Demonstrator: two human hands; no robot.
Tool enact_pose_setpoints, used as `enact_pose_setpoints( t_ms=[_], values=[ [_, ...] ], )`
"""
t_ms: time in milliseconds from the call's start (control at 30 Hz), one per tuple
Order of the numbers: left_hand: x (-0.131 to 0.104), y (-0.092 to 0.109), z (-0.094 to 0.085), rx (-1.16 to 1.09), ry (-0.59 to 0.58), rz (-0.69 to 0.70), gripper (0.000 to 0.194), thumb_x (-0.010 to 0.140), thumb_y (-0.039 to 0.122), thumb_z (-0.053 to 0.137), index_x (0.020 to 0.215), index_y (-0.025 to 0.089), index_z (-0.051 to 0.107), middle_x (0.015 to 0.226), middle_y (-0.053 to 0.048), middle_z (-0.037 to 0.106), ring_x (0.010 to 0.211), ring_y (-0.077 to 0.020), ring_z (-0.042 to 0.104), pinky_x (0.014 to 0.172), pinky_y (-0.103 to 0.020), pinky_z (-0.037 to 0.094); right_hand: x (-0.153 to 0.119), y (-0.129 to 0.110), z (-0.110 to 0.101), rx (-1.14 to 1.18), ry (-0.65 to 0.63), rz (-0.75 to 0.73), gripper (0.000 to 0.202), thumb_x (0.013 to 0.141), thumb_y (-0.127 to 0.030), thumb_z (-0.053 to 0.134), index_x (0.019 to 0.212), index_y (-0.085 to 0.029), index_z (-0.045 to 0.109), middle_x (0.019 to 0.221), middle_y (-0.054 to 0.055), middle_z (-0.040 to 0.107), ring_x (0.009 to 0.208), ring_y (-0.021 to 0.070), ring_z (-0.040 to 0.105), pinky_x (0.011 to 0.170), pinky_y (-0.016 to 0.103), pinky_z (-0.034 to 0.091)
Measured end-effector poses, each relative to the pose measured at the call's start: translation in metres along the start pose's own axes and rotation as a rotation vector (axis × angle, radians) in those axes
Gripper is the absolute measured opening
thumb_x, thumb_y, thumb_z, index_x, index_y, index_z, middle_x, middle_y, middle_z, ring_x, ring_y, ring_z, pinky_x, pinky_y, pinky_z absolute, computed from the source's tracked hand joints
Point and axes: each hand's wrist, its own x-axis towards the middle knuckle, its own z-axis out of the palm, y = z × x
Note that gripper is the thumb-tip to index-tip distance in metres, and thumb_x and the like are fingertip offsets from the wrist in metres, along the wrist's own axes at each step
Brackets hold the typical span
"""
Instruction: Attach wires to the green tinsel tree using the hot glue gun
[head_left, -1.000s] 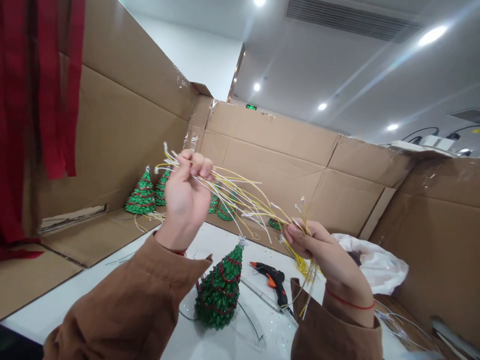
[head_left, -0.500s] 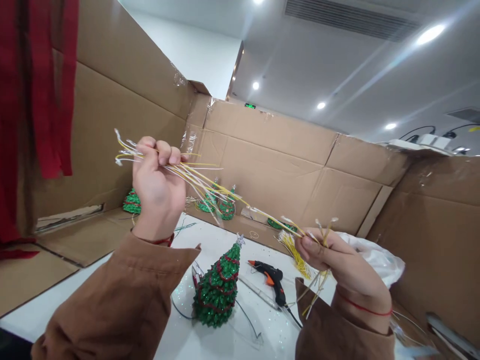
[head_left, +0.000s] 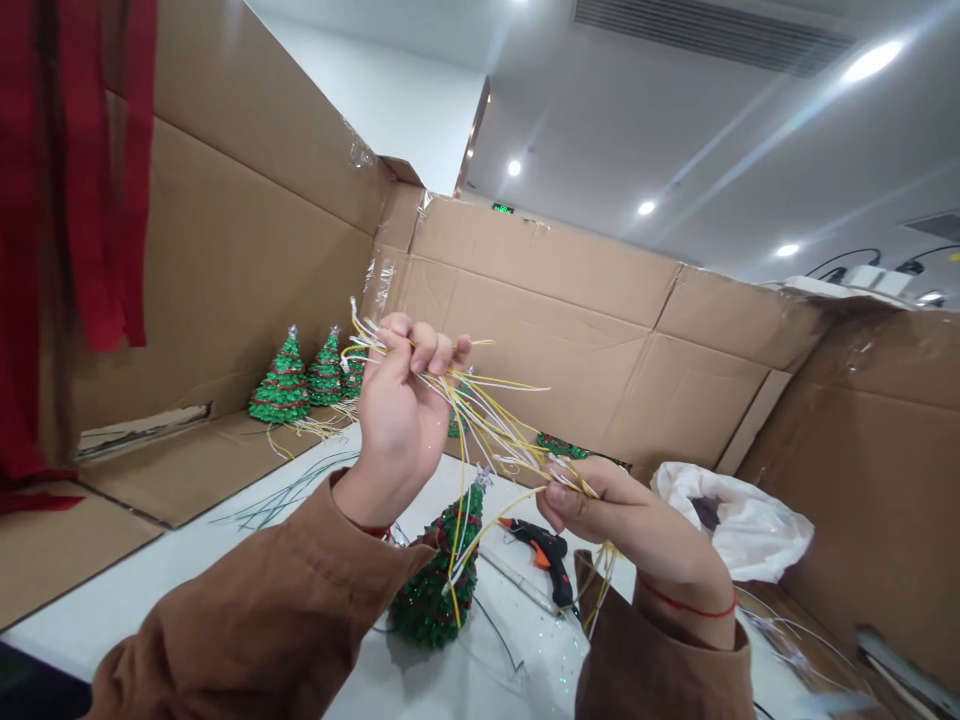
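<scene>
A loose bundle of thin yellow and white wires (head_left: 487,412) stretches between my two hands. My left hand (head_left: 409,400) is closed round the bundle, and short whitish wire tips poke out past its thumb. At the other side my right hand (head_left: 600,500) pinches the far ends of several wires between thumb and fingers. More wires hang below the right hand. One yellow wire and a white one droop in front of a green miniature Christmas tree (head_left: 435,605) with red garland and a silver star, standing on the white table (head_left: 360,685) below the hands.
A black and orange glue gun (head_left: 551,565) lies right of the tree. Several small trees (head_left: 281,385) stand at the left back, with green wires (head_left: 289,492) before them. A white plastic bag (head_left: 750,525) is at right. Cardboard walls (head_left: 555,310) enclose the table; red ribbons (head_left: 90,180) hang left.
My left hand has moved right and slightly down, and my right hand a little left, so they are closer together. The wires between them now sag and spread.
</scene>
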Motion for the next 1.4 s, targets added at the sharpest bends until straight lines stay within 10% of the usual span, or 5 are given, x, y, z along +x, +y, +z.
enact_pose_setpoints(
  t_ms=[1400],
  values=[
    [0.016, 0.016, -0.008, 0.015, 0.050, 0.131, 0.026, 0.094, 0.019, 0.040, 0.068, 0.021, 0.040, 0.052, 0.005, 0.029, 0.048, -0.0083, 0.034, 0.066, -0.021, 0.046, -0.001, -0.003, -0.001, -0.118, 0.026, 0.159, 0.040, 0.089, -0.049, 0.046, 0.066, -0.017, 0.053, 0.055, -0.005, 0.035, 0.052, 0.0074, 0.031, 0.048, 0.022, 0.025]
  ],
)
